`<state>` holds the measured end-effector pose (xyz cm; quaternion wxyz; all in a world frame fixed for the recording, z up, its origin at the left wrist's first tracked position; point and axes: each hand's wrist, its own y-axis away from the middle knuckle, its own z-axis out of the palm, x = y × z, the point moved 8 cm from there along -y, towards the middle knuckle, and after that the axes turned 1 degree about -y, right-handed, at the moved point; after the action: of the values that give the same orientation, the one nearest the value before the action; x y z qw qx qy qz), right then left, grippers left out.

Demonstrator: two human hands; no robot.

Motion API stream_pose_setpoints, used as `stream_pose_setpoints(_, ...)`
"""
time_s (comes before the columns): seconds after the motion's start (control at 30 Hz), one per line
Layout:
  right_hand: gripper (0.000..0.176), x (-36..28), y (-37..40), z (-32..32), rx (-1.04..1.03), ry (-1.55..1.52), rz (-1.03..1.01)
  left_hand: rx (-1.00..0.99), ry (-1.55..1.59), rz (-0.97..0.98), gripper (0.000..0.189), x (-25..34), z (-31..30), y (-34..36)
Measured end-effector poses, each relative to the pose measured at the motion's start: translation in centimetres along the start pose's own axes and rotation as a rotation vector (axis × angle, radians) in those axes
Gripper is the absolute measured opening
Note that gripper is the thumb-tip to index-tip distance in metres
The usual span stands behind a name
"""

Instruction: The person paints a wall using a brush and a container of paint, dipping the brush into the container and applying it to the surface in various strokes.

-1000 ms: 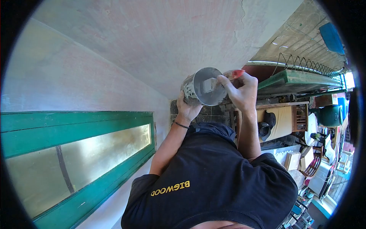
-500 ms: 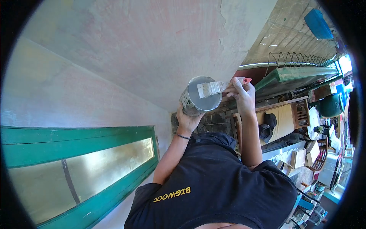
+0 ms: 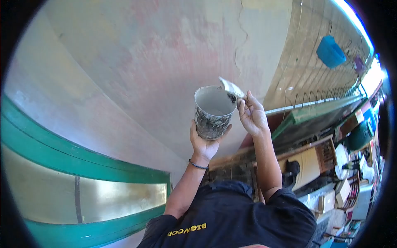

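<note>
My left hand (image 3: 205, 142) is raised and grips a paint-smeared tin can (image 3: 213, 111) from below; its open mouth shows pale grey paint inside. My right hand (image 3: 251, 115) holds a paintbrush (image 3: 230, 87) just right of the can. The pale, paint-loaded bristles rest at the can's upper right rim. The handle is mostly hidden in my fingers. Both hands are up in front of a patchy pink and grey plastered surface (image 3: 165, 49).
A crack (image 3: 240, 45) runs down the plaster above the brush. A green-framed frosted window (image 3: 82, 163) lies at the lower left. At the right are a blue object (image 3: 330, 51), a green beam (image 3: 322, 111), wooden furniture (image 3: 314, 161) and clutter.
Both hands have risen with the can and brush. The brush has come off the can's mouth up to its rim. The view has tilted further up the plaster.
</note>
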<state>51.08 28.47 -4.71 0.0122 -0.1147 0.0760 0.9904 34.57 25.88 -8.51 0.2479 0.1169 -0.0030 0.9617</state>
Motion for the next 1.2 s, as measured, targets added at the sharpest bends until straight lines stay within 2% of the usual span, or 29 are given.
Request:
stream_pose_setpoints(0.1,0.017,-2.8,-1.4,8.1,-0.174,0.025,-0.104,-0.104,-0.006,0.01,0.075,2.0,5.7,-0.8)
stream_pose_setpoints(0.2,0.013,-6.6,-1.9,17.3,-0.288,0.118,-0.319,-0.145,0.1,0.068,0.068,4.7,9.9,-1.5)
stream_pose_setpoints(0.37,0.01,-13.4,-2.1,34.9,-0.651,0.332,-0.732,-0.143,-0.013,0.174,0.063,8.0,12.5,-1.2)
stream_pose_setpoints(0.5,0.012,-17.0,1.5,46.8,-0.756,0.368,-1.186,-0.16,-0.021,0.257,0.062,9.5,12.8,-0.7)
stream_pose_setpoints(0.6,0.012,-18.4,3.4,54.5,-0.792,0.642,-1.586,-0.141,-0.03,0.291,0.061,10.0,13.1,-0.3)
stream_pose_setpoints(0.7,0.01,-15.8,6.9,60.1,-0.788,1.144,-2.253,-0.096,-0.025,0.314,0.06,10.4,12.5,-0.1)
stream_pose_setpoints(0.8,0.01,-13.4,6.6,63.7,-1.032,1.341,-2.471,-0.1,-0.026,0.347,0.062,10.8,12.3,-0.4)
stream_pose_setpoints(0.9,0.009,-11.8,6.4,64.9,-1.139,1.395,-2.471,-0.14,-0.009,0.363,0.064,11.0,12.2,-0.3)
stream_pose_setpoints(1.0,0.008,-12.1,4.8,65.1,-1.095,1.572,-2.405,-0.16,0.026,0.378,0.066,11.2,12.2,-1.0)
stream_pose_setpoints(1.1,0.021,-11.9,3.3,61.9,-1.081,1.731,-2.441,-0.108,-0.011,0.435,0.067,11.4,11.4,-0.8)
stream_pose_setpoints(1.2,0.023,-11.7,2.1,57.4,-0.987,1.861,-2.315,-0.091,-0.035,0.467,0.065,11.5,10.8,-0.5)
